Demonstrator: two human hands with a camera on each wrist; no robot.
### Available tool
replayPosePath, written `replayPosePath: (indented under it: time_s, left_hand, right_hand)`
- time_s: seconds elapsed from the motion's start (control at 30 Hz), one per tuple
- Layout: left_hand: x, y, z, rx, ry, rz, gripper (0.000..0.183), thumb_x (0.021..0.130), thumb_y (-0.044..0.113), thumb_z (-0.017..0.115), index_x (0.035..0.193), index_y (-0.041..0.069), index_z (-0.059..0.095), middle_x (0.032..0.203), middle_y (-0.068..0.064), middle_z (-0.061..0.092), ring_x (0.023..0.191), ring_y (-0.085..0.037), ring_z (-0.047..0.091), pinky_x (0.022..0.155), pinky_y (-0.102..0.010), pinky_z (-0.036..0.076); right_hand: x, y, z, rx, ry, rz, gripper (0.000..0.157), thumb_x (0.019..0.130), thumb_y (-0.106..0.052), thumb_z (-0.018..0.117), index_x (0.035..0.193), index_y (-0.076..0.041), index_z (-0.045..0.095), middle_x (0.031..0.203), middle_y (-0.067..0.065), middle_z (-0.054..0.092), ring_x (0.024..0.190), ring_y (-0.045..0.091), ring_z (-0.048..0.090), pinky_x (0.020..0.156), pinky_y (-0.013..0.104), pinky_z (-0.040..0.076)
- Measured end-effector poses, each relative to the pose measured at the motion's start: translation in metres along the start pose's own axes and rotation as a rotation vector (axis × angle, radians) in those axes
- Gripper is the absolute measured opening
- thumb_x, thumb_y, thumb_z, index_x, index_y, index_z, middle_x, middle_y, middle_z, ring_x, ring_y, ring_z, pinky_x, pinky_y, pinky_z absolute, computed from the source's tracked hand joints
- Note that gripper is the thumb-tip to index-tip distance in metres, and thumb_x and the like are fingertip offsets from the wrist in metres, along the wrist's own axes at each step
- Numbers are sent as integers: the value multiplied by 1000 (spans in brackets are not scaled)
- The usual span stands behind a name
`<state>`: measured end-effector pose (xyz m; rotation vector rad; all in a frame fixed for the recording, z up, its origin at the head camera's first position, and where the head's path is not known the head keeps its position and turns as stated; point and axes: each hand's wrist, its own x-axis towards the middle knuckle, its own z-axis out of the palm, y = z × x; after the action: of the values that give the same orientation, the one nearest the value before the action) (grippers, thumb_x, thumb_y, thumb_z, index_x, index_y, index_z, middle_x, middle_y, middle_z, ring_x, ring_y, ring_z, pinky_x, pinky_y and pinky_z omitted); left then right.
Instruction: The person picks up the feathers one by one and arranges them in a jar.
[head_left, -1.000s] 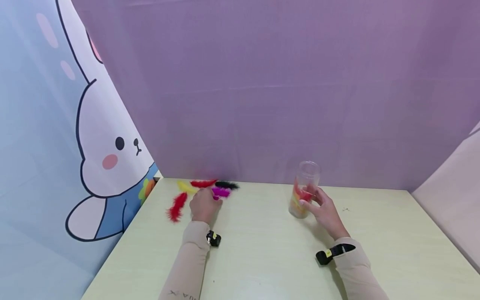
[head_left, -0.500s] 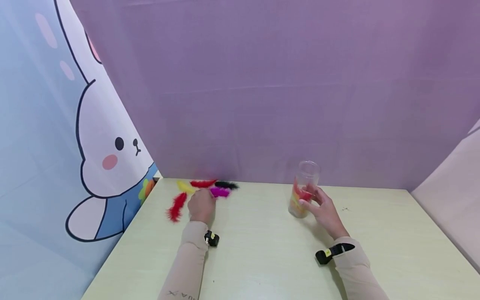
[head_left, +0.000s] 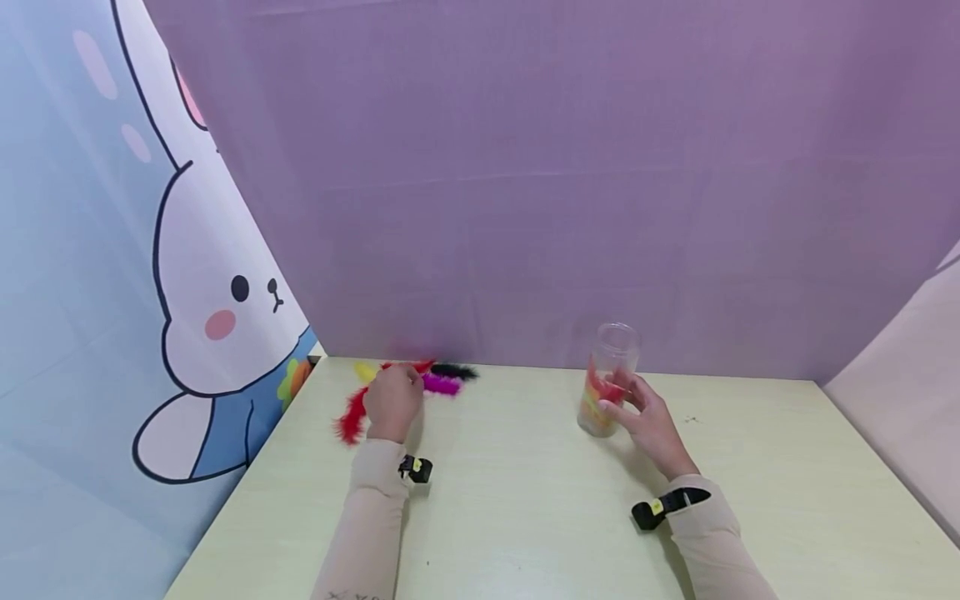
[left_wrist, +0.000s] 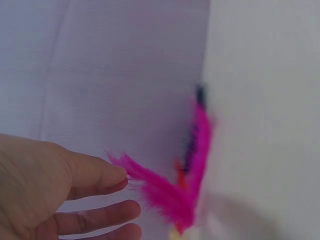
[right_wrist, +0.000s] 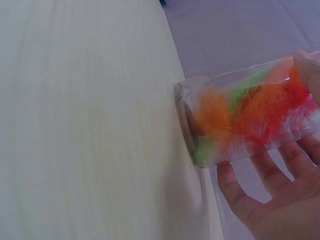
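In the left wrist view, my left hand [left_wrist: 85,185] pinches a fluffy magenta feather [left_wrist: 162,195] between thumb and index finger. A second magenta feather [left_wrist: 201,145] lies on the table just beyond it. The head view has my left hand [head_left: 393,402] over the feather group at the back left, covering the pinched feather. My right hand [head_left: 651,421] curls round a tall clear glass [head_left: 617,354] standing on the table. Orange feathers [right_wrist: 260,110] and green feathers [right_wrist: 246,90] show inside the glass, along with red ones.
Around the left hand lie a red feather [head_left: 350,421], a yellow feather [head_left: 365,372] and a black feather [head_left: 454,372]. A purple cloth [head_left: 525,208] hangs along the back edge of the pale table [head_left: 510,500]. A rabbit-print cloth [head_left: 90,350] hangs at the left.
My left hand has moved left and slightly away from the magenta feather lying on the table, now covering more of the red and yellow feathers. The right hand and glass have stayed put.
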<state>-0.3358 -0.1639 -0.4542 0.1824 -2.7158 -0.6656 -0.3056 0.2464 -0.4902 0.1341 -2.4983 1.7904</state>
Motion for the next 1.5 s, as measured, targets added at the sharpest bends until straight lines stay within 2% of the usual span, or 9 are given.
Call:
replayPosePath:
  time_s: [0.1, 0.23, 0.37, 0.47, 0.57, 0.77, 1.07, 1.27, 1.5]
  left_hand:
    - [1, 2, -6, -17, 29, -5, 23, 97, 21, 62, 75, 15, 70, 68, -4, 65, 57, -23, 57, 44, -34, 39]
    - [2, 5, -13, -56, 46, 5, 29, 97, 22, 61, 69, 15, 61, 58, -1, 49, 52, -20, 47, 43, -32, 30]
    - [2, 9, -19, -80, 74, 35, 15, 96, 23, 67, 88, 13, 75, 73, -5, 70, 58, -24, 62, 45, -36, 42]
    - [1, 12, -24, -105, 94, 60, 14, 96, 25, 70, 96, 13, 78, 87, -8, 77, 66, -28, 69, 50, -40, 50]
    - [0, 15, -26, -142, 106, 84, 14, 97, 25, 70, 96, 13, 77, 89, -8, 78, 70, -26, 71, 53, -39, 52]
    - [2, 18, -26, -273, 127, 136, 14, 96, 23, 71, 96, 11, 77, 82, -6, 75, 67, -22, 67, 56, -33, 49]
    - [4, 24, -23, -482, 113, 203, 13, 98, 23, 70, 98, 11, 76, 85, -6, 76, 76, -21, 69, 67, -37, 55]
    - [4, 27, -22, -554, 88, 249, 11, 98, 21, 70, 101, 11, 74, 89, -6, 77, 79, -20, 72, 70, -36, 58]
    - [3, 32, -19, -581, 71, 266, 12, 98, 22, 70, 102, 10, 73, 91, -6, 78, 79, -19, 75, 70, -33, 59]
  right_hand:
    - [0, 0, 0, -3, 3, -6, 82, 90, -42, 77, 157, -17, 37, 157, 12, 47, 149, 38, 39, 118, 68, 28]
    - [1, 1, 0, -1, 6, -19, 80, 91, -40, 77, 157, -16, 38, 156, 13, 47, 148, 38, 40, 119, 66, 29]
    - [2, 2, 0, -1, 7, -29, 79, 93, -39, 76, 157, -13, 37, 156, 16, 47, 148, 39, 40, 119, 65, 30]
    - [2, 3, 1, 2, 11, -36, 79, 93, -38, 76, 156, -12, 38, 155, 16, 48, 147, 39, 41, 118, 64, 31]
    - [3, 4, 1, 2, 12, -43, 79, 93, -37, 76, 156, -11, 37, 154, 16, 48, 146, 39, 42, 118, 64, 32]
    - [3, 5, 2, 13, 12, -46, 79, 92, -37, 77, 156, -12, 38, 154, 15, 49, 146, 38, 43, 118, 64, 32]
    - [3, 3, 1, 3, 14, -49, 78, 93, -36, 76, 156, -11, 38, 155, 16, 47, 146, 38, 42, 119, 62, 31]
    - [1, -1, 2, 10, 12, -43, 77, 94, -33, 75, 156, -11, 37, 156, 16, 46, 146, 38, 42, 119, 62, 31]
    - [3, 0, 3, 0, 11, -33, 77, 93, -35, 75, 156, -12, 38, 156, 16, 46, 147, 38, 42, 119, 63, 31]
